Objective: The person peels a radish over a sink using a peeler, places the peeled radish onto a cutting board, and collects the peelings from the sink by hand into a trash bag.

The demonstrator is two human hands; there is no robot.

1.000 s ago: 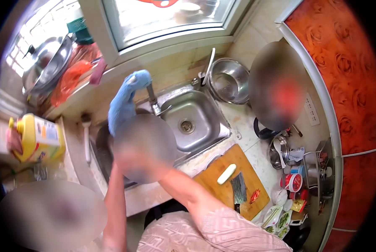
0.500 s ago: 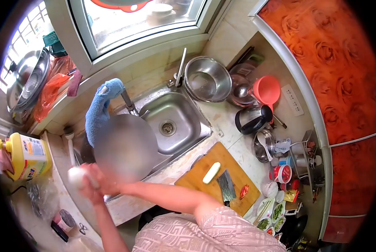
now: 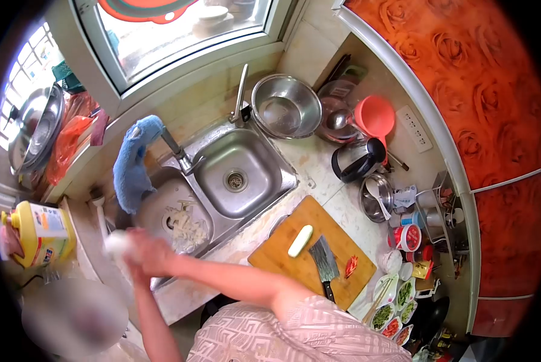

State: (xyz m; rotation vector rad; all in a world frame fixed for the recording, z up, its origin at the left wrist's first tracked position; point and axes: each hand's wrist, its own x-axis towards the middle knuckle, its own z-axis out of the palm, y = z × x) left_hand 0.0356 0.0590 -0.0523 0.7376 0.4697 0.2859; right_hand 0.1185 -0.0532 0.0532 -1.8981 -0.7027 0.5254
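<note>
My left hand [image 3: 137, 266] and my right hand [image 3: 157, 254] are close together over the front left corner of the sink. Their fingers are closed around a white object [image 3: 118, 244], smeared by motion, whose kind I cannot make out. Pale peelings [image 3: 187, 226] lie around the drain of the left sink basin [image 3: 165, 188], just beyond my hands. On the wooden cutting board [image 3: 291, 232] rest a peeled pale green vegetable piece [image 3: 300, 241], a cleaver [image 3: 324, 260] and chopped red pepper [image 3: 351, 265].
A blue towel [image 3: 131, 169] hangs over the faucet [image 3: 177, 149]. The right basin [image 3: 237, 163] adjoins it. Behind stand a metal bowl [image 3: 285, 108], a kettle [image 3: 358, 160] and a red ladle [image 3: 374, 116]. Small dishes [image 3: 406, 292] of cut vegetables sit at the right; a yellow jug [image 3: 38, 235] is left.
My hands remain together with the white object, moving slightly. The view has shifted a little. The left basin with its peelings, hidden before by a blurred patch, now shows.
</note>
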